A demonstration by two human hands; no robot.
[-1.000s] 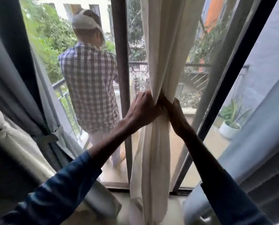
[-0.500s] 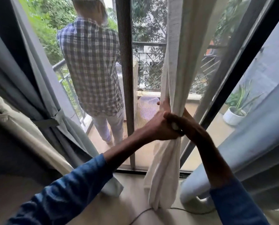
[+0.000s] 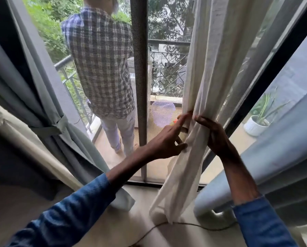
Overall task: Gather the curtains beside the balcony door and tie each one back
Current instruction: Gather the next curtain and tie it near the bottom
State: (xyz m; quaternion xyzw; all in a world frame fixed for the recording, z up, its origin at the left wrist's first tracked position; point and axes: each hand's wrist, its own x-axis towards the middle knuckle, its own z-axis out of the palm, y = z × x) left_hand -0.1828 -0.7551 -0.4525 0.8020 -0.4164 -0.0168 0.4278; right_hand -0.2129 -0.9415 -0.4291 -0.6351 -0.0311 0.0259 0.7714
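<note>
A cream sheer curtain (image 3: 208, 72) hangs bunched in front of the balcony door, right of centre. My left hand (image 3: 168, 139) touches its left side with fingers spread, the index finger stretched along the fabric. My right hand (image 3: 213, 134) curls around the bunch from the right, pinching it in at waist height. At the left, a grey curtain (image 3: 24, 82) is held back by a grey tie band (image 3: 51, 128). Another grey-blue curtain (image 3: 283, 157) hangs loose at the right.
A person in a checked shirt (image 3: 101, 65) stands on the balcony behind the mesh screen. The dark door post (image 3: 140, 86) rises in the middle. A potted plant (image 3: 256, 122) and a pale bucket (image 3: 162, 113) sit outside. A cord (image 3: 167, 227) lies on the floor.
The view has dropped lower. My left hand has loosened from a closed grip on the cream curtain to spread fingers, while my right hand stays wrapped around the bunch.
</note>
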